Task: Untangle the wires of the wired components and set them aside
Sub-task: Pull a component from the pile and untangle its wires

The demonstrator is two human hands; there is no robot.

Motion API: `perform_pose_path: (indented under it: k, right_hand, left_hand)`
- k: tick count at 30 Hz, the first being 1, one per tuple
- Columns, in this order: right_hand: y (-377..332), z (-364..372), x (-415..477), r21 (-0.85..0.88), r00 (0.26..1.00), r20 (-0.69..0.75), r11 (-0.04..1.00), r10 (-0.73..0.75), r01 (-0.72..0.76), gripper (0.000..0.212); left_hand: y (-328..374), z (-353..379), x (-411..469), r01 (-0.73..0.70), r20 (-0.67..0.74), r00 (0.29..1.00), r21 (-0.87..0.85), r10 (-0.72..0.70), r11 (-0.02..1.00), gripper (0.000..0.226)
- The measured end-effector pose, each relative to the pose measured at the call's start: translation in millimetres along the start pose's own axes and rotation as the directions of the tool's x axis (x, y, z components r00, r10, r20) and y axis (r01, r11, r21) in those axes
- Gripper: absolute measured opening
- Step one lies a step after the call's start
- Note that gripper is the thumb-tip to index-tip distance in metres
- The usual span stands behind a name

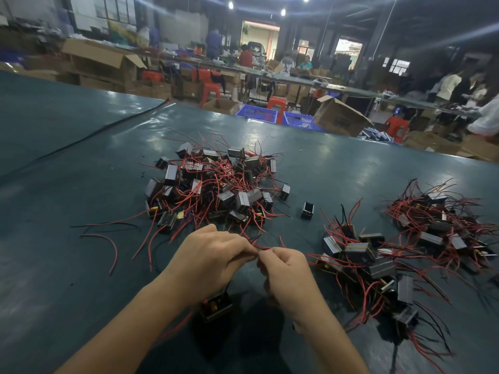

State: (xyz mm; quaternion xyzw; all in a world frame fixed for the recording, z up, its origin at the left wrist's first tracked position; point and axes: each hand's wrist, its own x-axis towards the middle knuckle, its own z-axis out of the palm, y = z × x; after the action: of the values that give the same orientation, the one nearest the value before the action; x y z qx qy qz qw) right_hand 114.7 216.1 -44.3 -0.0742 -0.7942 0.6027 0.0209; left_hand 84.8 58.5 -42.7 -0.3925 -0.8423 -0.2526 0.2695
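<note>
Dark green bench (81,190) fills lower and middle frame, glossy, light glare patches. A seam line (108,128) runs diagonally across its upper left. Beyond the far edge: two blue plastic crates (280,117) at upper centre, open cardboard box (340,117) tipped just right of them, another open box (102,59) at upper left. Red plastic stools (210,89) near long work tables (297,79). Several people (245,56) at those tables, blurry. Bright doorway (260,36) top centre, ceiling lights (231,5) above.
</note>
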Motion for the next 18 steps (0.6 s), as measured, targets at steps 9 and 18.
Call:
perform_pose_path:
  k: [9, 18]
  right_hand:
    - [2.5, -19.4, 3.3, -0.355, 0.742, 0.017, 0.69, -0.67, 0.631, 0.003]
    - [3.4, -18.7, 1.6, -0.47, 0.681, 0.053, 0.584, -0.73, 0.662, 0.017]
  left_hand:
    - [-5.9, -6.7, 4.0, 0.307, 0.054, 0.946, -0.471, -0.32, 0.827, 0.014]
    - [-3.4, -5.3, 2.8, 0.286, 0.078, 0.955, -0.498, -0.286, 0.819, 0.006]
